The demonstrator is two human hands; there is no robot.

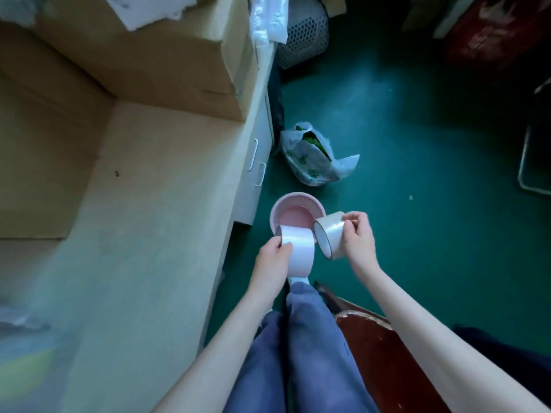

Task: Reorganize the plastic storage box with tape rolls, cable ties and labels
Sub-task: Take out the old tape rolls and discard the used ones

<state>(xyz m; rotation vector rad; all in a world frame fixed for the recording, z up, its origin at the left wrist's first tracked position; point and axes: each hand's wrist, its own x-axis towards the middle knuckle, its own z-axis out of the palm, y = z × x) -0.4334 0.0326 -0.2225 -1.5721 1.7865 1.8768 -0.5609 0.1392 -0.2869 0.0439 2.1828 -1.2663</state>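
Note:
A round pink plastic basket stands on the green floor beside the desk, and what shows of its inside is bare. Just above its near rim my left hand grips a wide white tape roll. My right hand pinches a second white tape roll, tilted so its hollow core faces left. The two rolls nearly touch. Cable ties and labels are not in view.
A beige desk with cardboard boxes fills the left. A white plastic bag with something green lies on the floor beyond the basket. A white perforated bin stands farther back. A dark red chair seat is beside my legs.

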